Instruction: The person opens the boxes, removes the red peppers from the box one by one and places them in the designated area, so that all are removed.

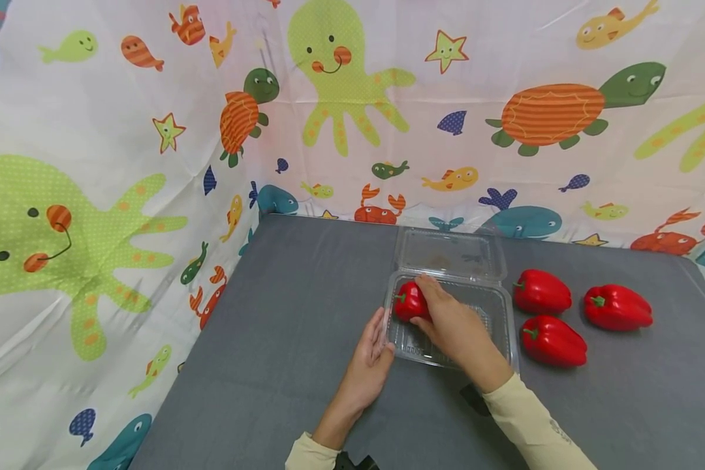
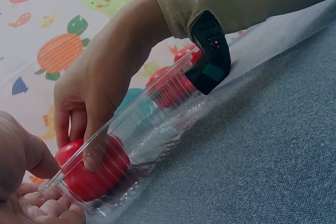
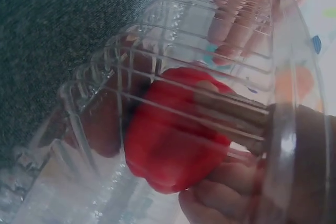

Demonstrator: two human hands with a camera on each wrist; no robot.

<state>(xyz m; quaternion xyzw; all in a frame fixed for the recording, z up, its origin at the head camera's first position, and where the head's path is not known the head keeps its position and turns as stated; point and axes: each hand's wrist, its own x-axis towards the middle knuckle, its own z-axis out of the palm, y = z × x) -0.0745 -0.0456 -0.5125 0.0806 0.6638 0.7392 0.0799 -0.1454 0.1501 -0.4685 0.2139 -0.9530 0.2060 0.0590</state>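
A clear plastic clamshell container (image 1: 499, 313) lies on the grey cloth with its lid (image 1: 449, 251) folded back. My right hand (image 1: 455, 323) reaches into it and grips a red bell pepper (image 1: 408, 301) at the left end, thumb on the near side and fingers over the far side. In the right wrist view the pepper (image 3: 173, 129) shows through the ribbed wall. My left hand (image 1: 367, 362) holds the container's left edge, fingers along the outside and thumb by the rim, as the left wrist view shows at the thumb (image 2: 39, 156).
Right of the container lie several more red bell peppers: one at the back (image 1: 542, 292), one in front (image 1: 555, 341) and one farther right (image 1: 618, 307). A white curtain (image 1: 376, 85) printed with sea animals stands behind and to the left of the grey cloth (image 1: 258, 365).
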